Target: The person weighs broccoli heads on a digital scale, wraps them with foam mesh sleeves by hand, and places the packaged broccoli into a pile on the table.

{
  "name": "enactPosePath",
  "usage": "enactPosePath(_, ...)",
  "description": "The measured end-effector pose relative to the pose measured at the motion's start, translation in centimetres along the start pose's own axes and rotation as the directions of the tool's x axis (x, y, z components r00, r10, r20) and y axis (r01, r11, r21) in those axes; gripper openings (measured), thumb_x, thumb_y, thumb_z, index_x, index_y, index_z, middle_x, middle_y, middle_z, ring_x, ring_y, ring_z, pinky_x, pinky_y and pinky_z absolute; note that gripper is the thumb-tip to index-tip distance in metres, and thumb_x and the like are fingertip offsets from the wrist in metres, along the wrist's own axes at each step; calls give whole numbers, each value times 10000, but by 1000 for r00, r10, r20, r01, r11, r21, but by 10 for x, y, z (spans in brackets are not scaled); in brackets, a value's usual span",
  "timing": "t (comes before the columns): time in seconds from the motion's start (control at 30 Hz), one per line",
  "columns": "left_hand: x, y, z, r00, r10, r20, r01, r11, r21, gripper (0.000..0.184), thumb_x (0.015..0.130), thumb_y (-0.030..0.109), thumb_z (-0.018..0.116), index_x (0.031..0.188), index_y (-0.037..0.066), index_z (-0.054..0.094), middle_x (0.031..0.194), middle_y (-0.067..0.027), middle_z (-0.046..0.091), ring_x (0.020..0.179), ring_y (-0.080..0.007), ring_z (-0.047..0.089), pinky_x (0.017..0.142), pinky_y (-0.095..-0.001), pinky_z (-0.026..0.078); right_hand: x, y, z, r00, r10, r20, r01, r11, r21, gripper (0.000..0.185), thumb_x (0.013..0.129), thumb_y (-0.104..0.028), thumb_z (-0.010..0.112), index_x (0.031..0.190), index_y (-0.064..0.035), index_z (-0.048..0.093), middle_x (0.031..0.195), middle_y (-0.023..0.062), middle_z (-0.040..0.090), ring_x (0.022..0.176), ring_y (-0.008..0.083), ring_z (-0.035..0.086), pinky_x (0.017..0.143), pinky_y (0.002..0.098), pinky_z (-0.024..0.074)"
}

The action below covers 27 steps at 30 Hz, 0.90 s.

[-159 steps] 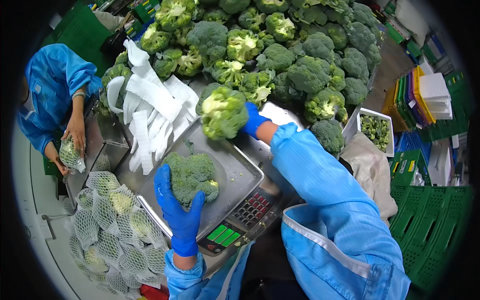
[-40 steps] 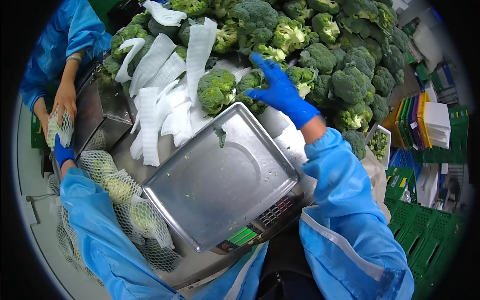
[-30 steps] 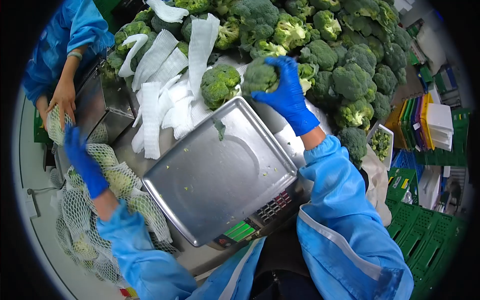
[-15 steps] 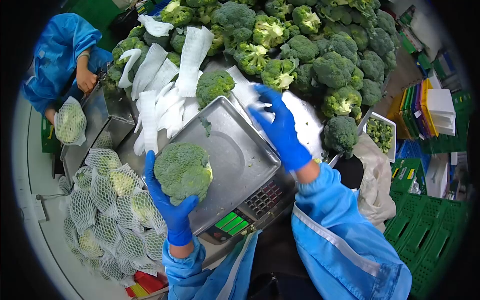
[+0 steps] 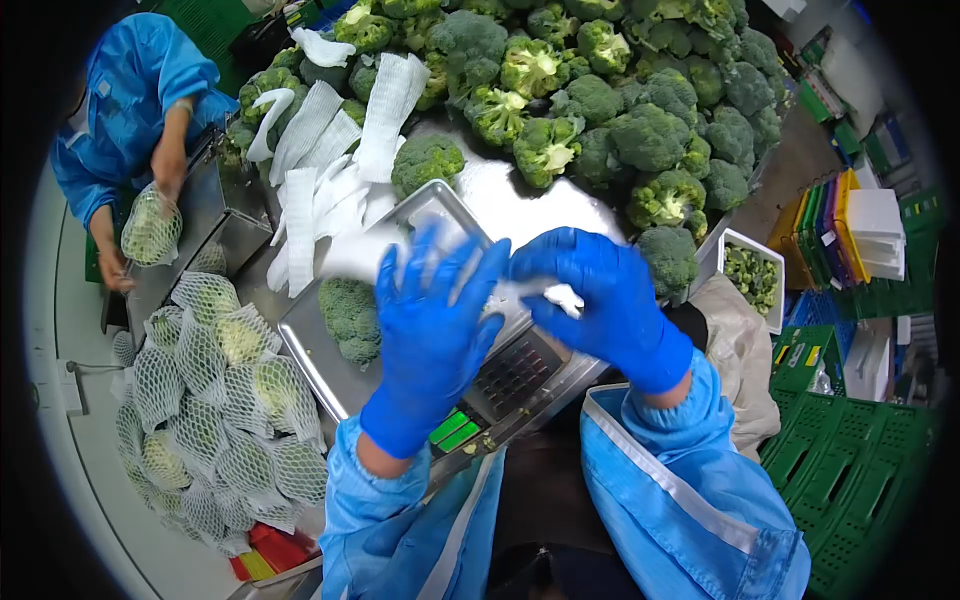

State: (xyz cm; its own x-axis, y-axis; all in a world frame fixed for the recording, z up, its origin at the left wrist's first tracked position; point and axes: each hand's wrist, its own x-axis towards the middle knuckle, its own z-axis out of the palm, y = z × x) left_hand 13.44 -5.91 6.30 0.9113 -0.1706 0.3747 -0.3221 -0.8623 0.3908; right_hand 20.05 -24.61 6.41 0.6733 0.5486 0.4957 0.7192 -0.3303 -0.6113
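Note:
My right hand [image 5: 605,305], in a blue glove, is closed on a white foam net sleeve [image 5: 355,252] over the scale. The sleeve is smeared by motion and passes behind my left hand [image 5: 430,335]. That gloved hand has its fingers spread, slightly blurred, with its back towards me; whether it touches the sleeve is hidden. A broccoli head [image 5: 350,322] lies on the metal pan of the weighing scale [image 5: 315,345], partly covered by my left hand. Below my hands show the scale's keypad and its green-lit display [image 5: 455,430].
Loose broccoli [image 5: 660,140] is heaped at the back. More white sleeves [image 5: 335,195] lie behind the scale. Netted broccoli [image 5: 230,420] is piled at left. A co-worker in blue [image 5: 140,100] handles a netted head. Green crates [image 5: 850,470] stand at right.
My left hand has let go of the broccoli, which stays on the pan, and moved right. My right hand has taken a white sleeve and drawn it back over the scale.

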Motion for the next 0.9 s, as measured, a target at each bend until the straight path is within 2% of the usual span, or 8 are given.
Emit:
enactPosePath(0.07,3,8,11,995,58,77,-59,998,6,504,720,152,695,1198,102,545,1093,-111,590,1082,-292,527,941,-445,366,-5,-15,-10,999,39,30,-41,998,53,370,643,-98,717,1004,-133,647,935,59,628,787,224,635,654,296,502)
enactPosePath(0.2,-13,16,33,919,-265,292,394,575,-716,259,770,143,697,1010,68,634,816,-65,645,738,-159,625,661,-261,477,-16,-14,2,961,269,-63,-252,947,199,407,748,-121,705,1144,-144,615,852,74,630,743,158,631,650,249,495)
enactPosePath(0.27,-24,22,37,787,-306,535,570,29,-821,258,815,124,661,1051,30,618,885,-38,653,792,-123,611,711,-249,476,-25,-5,19,939,326,-107,-274,900,338,334,787,-111,684,1117,-97,630,840,56,645,759,91,595,674,233,481)
enactPosePath(0.33,-37,15,35,734,-232,639,570,-303,-764,306,908,155,533,1165,-12,546,1053,-68,622,942,-122,582,812,-257,475,-27,2,28,787,612,-78,-366,565,739,259,849,-124,625,1094,-40,635,892,31,661,777,56,558,694,223,476)
enactPosePath(0.47,-54,28,74,827,-294,478,376,-343,-861,524,943,323,470,1347,13,348,1294,-86,455,1138,-184,478,967,-296,381,-38,5,30,700,580,417,-529,29,848,229,908,-122,530,1069,10,623,1018,118,640,844,116,593,750,264,496)
enactPosePath(0.6,-68,54,96,809,-442,387,341,-184,-922,566,916,305,531,1354,5,336,1282,-84,466,1157,-170,453,977,-287,366,-57,-6,57,929,370,-5,-334,846,416,275,823,-53,610,1096,-31,638,893,80,570,813,151,586,708,250,459)
enactPosePath(0.77,-74,46,94,835,-445,324,235,-244,-941,531,850,180,633,1302,4,419,1222,-85,518,1108,-173,500,958,-290,395,-69,-15,64,887,460,-49,-373,774,512,388,767,-75,672,1152,-106,629,846,62,593,746,105,573,673,228,456)
enactPosePath(0.9,-83,30,87,750,-597,285,305,-70,-950,571,705,89,761,1206,-12,506,1093,-91,576,985,-169,564,878,-288,454,-51,-20,65,980,137,-147,-122,987,102,422,706,-74,710,1122,-104,643,743,49,612,682,172,582,634,273,466)
